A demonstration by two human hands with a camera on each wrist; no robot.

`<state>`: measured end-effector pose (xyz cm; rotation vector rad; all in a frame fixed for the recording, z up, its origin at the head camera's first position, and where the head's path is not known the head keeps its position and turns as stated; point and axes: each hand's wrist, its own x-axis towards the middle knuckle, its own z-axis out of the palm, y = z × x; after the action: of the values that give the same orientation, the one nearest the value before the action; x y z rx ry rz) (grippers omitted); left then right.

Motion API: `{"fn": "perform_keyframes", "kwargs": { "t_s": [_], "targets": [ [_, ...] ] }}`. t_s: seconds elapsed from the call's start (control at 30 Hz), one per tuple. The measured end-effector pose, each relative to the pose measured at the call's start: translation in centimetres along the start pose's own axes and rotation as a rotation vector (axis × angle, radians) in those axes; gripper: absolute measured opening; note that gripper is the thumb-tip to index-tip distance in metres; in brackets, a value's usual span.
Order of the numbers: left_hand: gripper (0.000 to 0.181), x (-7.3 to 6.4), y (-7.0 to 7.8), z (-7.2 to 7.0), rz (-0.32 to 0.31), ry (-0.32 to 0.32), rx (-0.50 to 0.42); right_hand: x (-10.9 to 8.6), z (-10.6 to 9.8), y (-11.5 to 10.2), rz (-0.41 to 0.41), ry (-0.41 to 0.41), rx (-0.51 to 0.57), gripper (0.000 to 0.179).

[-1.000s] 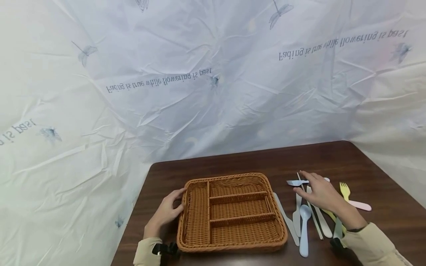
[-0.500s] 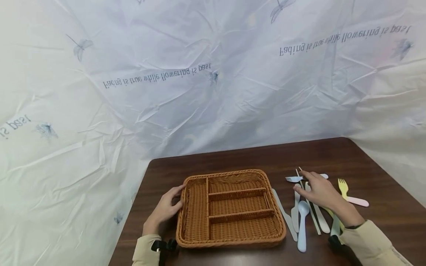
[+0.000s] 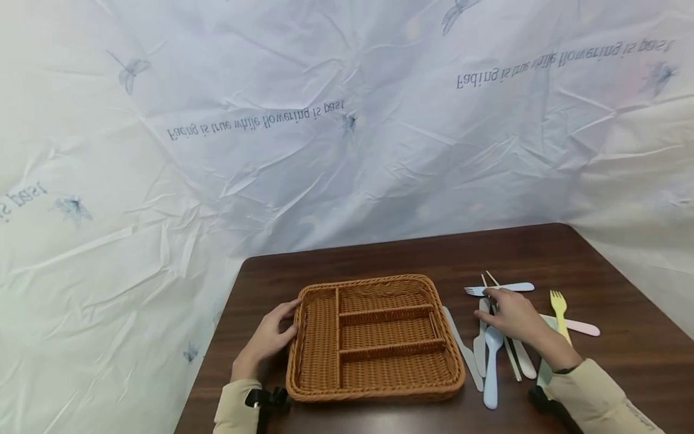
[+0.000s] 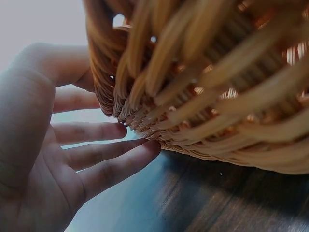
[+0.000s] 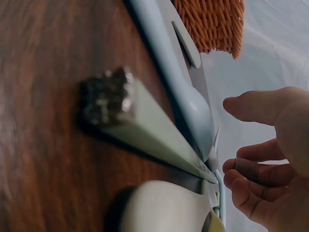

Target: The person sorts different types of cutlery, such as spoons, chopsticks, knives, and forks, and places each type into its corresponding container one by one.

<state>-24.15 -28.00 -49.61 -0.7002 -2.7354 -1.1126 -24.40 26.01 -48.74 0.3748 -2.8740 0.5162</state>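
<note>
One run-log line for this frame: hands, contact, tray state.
left hand: fingers against wicker tray side | right hand: over cutlery pile, fingertips at chopsticks | tray compartments: empty

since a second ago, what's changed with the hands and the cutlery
The right hand has drawn back toward the person, off the far blue fork, and now lies over the chopsticks and the blue spoon; whether it grips anything is unclear. The left hand still rests against the wicker tray. The cutlery has not visibly moved.
</note>
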Motion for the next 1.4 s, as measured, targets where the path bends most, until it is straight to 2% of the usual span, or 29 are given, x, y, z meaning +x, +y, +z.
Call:
{"fn": "perform_keyframes", "kwargs": {
  "t_s": [0.13, 0.3, 0.43, 0.57, 0.67, 0.93, 1.07, 1.27, 1.4],
  "targets": [
    [0.057, -0.2, -0.2, 0.1, 0.005, 0.017, -0.003, 0.3, 0.3, -0.1, 0.006, -0.009, -0.004, 0.047],
    [0.056, -0.3, -0.4, 0.5, 0.044, 0.063, -0.008, 0.5, 0.7, -0.1, 0.03, -0.011, -0.009, 0.041],
    [0.054, -0.5, -0.3, 0.9, 0.042, 0.102, 0.0, 0.4, 1.2, 0.0, 0.043, -0.005, -0.022, 0.03],
    [0.053, -0.5, -0.3, 1.3, 0.022, 0.122, -0.065, 0.5, 1.2, 0.0, 0.055, 0.007, -0.047, 0.027],
    [0.051, -0.4, -0.3, 1.6, 0.009, 0.139, -0.097, 0.7, 1.0, -0.1, 0.085, -0.012, -0.058, 0.027],
    [0.04, -0.7, 0.4, 1.9, -0.021, 0.21, -0.104, 1.2, 0.5, -0.9, 0.153, -0.104, -0.068, 0.031],
    [0.039, -1.1, 0.7, 1.9, 0.001, 0.21, -0.117, 1.4, 0.7, -1.0, 0.153, -0.106, -0.067, 0.035],
    [0.045, -1.8, 0.5, 2.0, 0.042, 0.177, -0.129, 1.3, 1.1, -1.2, 0.153, -0.083, -0.038, 0.035],
    [0.048, -1.9, 0.4, 2.0, 0.052, 0.189, -0.15, 1.5, 1.3, -1.3, 0.153, -0.06, -0.038, 0.032]
  ]
}}
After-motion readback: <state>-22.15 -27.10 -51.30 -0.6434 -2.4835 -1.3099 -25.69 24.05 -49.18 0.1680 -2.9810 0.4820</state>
